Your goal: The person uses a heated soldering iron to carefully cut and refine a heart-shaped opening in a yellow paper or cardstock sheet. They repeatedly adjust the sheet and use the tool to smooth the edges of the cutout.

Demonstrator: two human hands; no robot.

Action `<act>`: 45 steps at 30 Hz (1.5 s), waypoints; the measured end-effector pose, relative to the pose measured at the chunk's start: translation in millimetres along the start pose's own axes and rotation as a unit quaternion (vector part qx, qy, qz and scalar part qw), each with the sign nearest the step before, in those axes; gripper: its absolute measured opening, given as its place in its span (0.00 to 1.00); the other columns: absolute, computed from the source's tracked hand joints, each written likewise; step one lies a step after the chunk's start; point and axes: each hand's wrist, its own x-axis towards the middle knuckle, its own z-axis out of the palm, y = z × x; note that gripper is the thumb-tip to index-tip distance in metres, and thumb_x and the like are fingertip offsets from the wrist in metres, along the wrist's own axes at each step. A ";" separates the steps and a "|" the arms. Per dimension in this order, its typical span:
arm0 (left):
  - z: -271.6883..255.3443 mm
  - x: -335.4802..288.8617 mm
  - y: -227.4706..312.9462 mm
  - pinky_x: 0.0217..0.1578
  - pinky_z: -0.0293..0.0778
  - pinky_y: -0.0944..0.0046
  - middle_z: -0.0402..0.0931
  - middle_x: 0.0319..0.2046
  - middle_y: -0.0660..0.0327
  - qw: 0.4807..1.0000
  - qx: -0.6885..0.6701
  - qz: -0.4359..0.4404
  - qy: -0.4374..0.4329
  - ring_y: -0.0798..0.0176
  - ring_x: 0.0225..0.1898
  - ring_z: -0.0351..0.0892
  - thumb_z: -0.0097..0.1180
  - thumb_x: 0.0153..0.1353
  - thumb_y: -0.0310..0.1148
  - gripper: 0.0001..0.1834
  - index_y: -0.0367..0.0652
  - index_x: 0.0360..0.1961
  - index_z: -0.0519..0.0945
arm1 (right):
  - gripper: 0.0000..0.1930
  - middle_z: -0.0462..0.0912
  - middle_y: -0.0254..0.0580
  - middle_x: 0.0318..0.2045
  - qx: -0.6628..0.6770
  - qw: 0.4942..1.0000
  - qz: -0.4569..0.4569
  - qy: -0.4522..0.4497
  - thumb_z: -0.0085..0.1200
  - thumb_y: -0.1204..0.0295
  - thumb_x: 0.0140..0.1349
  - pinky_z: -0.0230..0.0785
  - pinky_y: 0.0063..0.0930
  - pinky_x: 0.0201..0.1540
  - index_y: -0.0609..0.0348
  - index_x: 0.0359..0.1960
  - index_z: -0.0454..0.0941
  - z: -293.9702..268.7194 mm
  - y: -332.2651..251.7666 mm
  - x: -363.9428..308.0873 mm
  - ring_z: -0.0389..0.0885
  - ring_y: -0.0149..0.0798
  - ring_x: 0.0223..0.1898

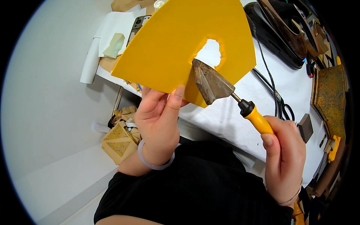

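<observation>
My left hand pinches the lower edge of a stiff yellow panel, thumb in front and fingers partly hidden behind it. The panel is raised and tilted above the table. It has a ragged opening with creased yellow edges, and white shows through. My right hand is closed around the yellow handle of a small hand iron with a black collar and thin metal shaft. Its worn, wedge-shaped metal head overlaps the panel, the tip at the opening's lower left edge. I cannot tell how firmly they touch.
A white-covered table holds black-handled scissors, a dark block and a large clothes iron with a dark cord. Patterned panels stand at right. A phone and pale green piece lie far left.
</observation>
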 end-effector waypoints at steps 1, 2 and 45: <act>-2.4 -0.9 -0.9 0.44 0.81 0.66 0.85 0.48 0.62 1.000 0.001 0.003 0.001 0.69 0.46 0.83 0.59 0.79 0.24 0.11 0.37 0.58 0.84 | 0.08 0.85 0.44 0.32 0.001 1.000 -0.010 0.007 0.64 0.75 0.71 0.64 0.39 0.37 0.63 0.49 0.84 2.3 1.4 1.5 0.73 0.48 0.27; -4.0 -2.2 -1.4 0.45 0.82 0.65 0.85 0.48 0.62 1.000 0.004 0.009 0.003 0.69 0.47 0.83 0.59 0.79 0.24 0.11 0.37 0.57 0.84 | 0.08 0.85 0.44 0.32 0.003 1.000 -0.011 0.007 0.64 0.75 0.71 0.64 0.39 0.38 0.63 0.49 0.84 3.9 2.7 2.4 0.73 0.48 0.27; -2.8 4.6 -2.2 0.40 0.79 0.72 0.84 0.45 0.63 0.999 0.040 -0.007 0.010 0.74 0.41 0.80 0.58 0.79 0.24 0.10 0.35 0.56 0.84 | 0.12 0.78 0.43 0.32 0.005 0.996 0.094 0.005 0.55 0.70 0.78 0.64 0.31 0.38 0.68 0.50 0.83 -0.7 -13.8 -0.3 0.73 0.37 0.33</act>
